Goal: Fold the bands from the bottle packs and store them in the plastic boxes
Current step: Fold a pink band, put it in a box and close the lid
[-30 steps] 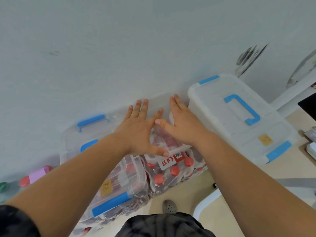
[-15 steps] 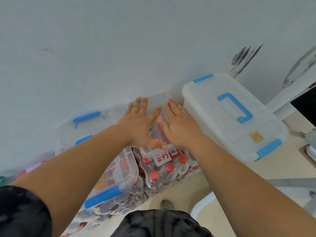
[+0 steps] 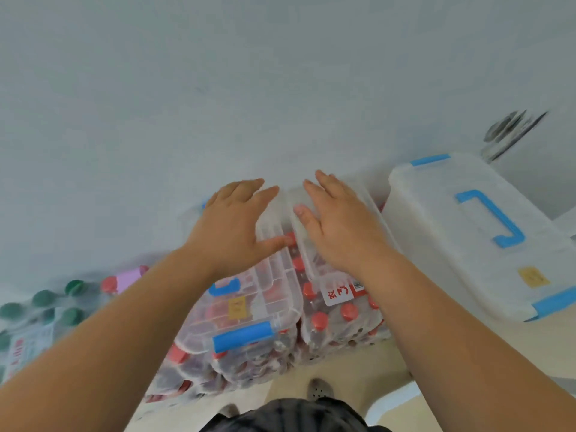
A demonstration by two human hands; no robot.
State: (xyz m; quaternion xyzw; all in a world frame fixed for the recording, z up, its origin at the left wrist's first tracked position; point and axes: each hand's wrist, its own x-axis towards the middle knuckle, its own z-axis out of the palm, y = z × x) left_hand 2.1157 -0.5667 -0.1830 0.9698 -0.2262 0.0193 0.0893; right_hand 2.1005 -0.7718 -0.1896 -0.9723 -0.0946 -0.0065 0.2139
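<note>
Pale wall; left hand [image 3: 235,227] and right hand [image 3: 341,227] flat over clear boxes [image 3: 265,307].
Fingers [image 3: 246,187] straight, holding nothing; press evenly, I'd say, so nothing tips off the bottle packs [image 3: 343,316].

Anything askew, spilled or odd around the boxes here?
Nothing spilled or broken. One oddity: the right clear box, under the right hand and perched on the red-capped bottle pack, shows no blue latch or lid, unlike the left clear box under the left hand.

White label [image 3: 338,295] on bottle pack [image 3: 339,327] shows illegible red characters.
</note>
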